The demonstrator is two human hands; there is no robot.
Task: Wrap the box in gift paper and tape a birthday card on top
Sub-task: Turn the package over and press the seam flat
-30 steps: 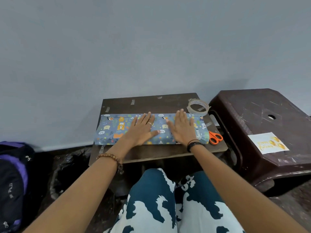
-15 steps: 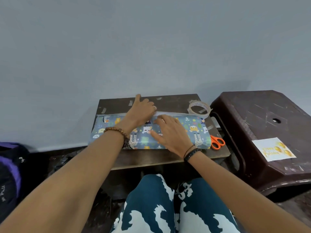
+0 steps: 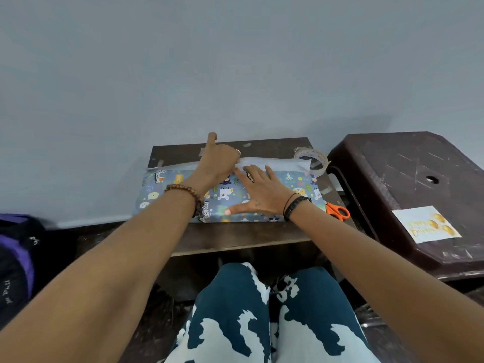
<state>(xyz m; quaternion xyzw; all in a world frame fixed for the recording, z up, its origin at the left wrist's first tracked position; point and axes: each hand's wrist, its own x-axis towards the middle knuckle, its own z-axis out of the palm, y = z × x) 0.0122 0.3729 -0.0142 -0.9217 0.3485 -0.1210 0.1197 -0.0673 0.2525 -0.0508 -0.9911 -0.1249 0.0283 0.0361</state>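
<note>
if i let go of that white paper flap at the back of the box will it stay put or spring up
The paper flap is probably floppy and springy: its right end already curls up near the tape roll. It likely lifts once the left hand and right hand release it, since no tape shows on it. It looks light and easily creased.

both forearms are bare, with no sleeves. the left wrist wears a bracelet of round brown wooden beads (image 3: 185, 191). a ring (image 3: 237, 151) sits on a finger of the left hand (image 3: 218, 163). the right wrist carries a black band and thin black cords (image 3: 294, 207). the trousers (image 3: 264, 315) are dark teal with white blotchy patches.
</note>
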